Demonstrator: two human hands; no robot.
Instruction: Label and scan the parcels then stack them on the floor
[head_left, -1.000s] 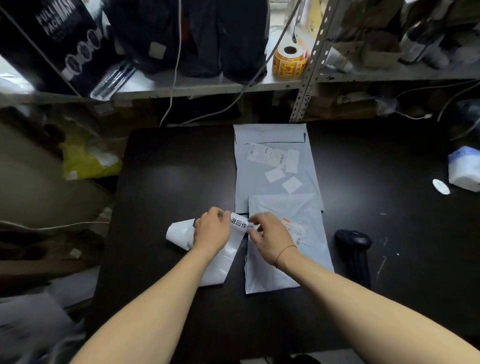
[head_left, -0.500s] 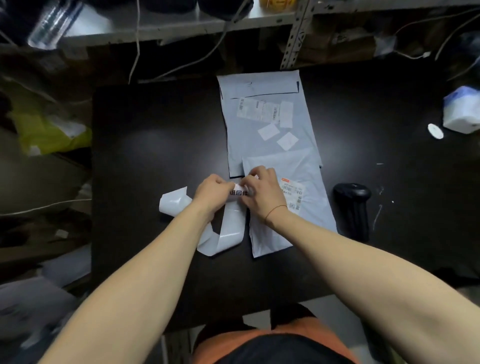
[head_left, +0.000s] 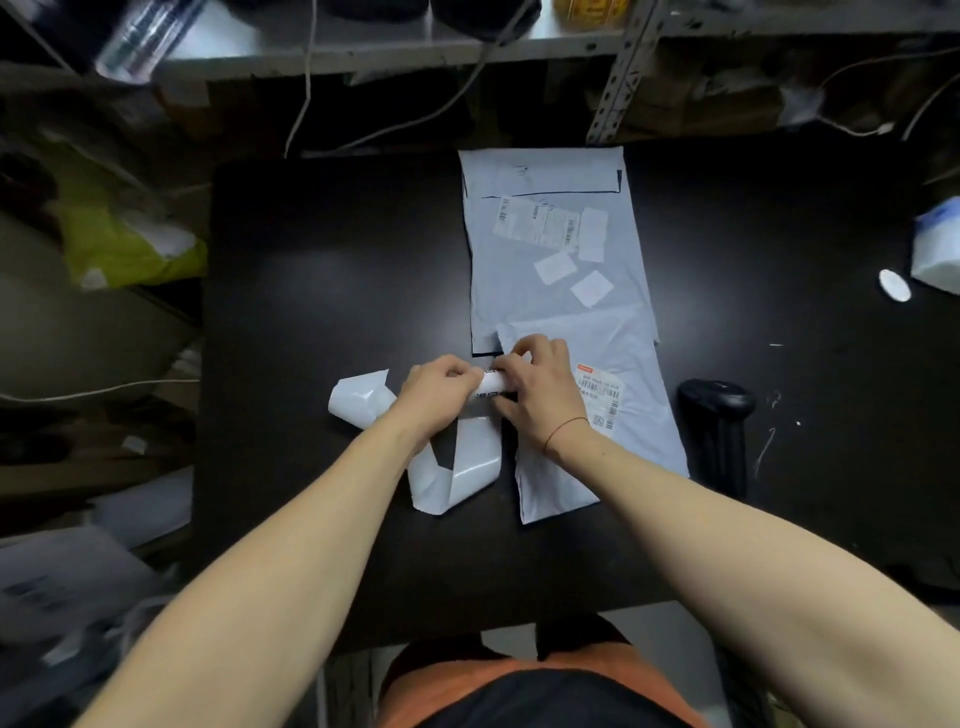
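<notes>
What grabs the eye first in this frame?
Both hands meet mid-table: the left hand and right hand pinch a curling white label strip between them. Under the right wrist, a small grey parcel overlaps the near end of a longer grey parcel; a black scanner lies to the right.

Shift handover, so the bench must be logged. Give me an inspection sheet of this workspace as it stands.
Surface: black table, a few pale specks at the right.
Job's things: near parcel overlaps far parcel, both flat and labelled; label strip curls to their left; scanner lies to their right.
Clutter: white pack and white disc at the right edge.
Grippers: left hand and right hand both pinch the label strip at the near parcel's left edge.
Cables: white cables hang behind the table.
Surroundings: metal shelf behind; yellow-green bag at left.
</notes>
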